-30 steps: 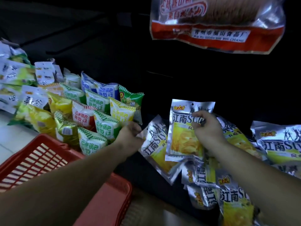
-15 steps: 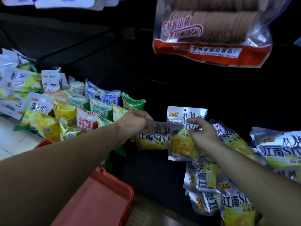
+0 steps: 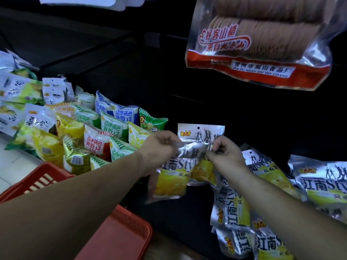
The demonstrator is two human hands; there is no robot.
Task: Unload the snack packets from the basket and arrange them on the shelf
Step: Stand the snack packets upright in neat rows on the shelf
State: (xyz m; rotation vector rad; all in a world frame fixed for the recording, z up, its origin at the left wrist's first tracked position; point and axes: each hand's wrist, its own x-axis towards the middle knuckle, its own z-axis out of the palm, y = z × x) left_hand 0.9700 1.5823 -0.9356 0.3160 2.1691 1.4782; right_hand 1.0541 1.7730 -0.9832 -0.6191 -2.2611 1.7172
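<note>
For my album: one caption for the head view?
Left hand and right hand pinch silver snack packets beside the red basket.

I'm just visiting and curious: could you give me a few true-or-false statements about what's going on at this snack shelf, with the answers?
1. The left hand and the right hand both grip a silver packet. True.
2. The basket is blue. False: it is red.
3. A big bag of round brown slices hangs at the upper right. True.
4. The spare silver packets lie left of the hands. False: they lie to the right; the colourful packets, green, blue, red and yellow, lie to the left.
</note>
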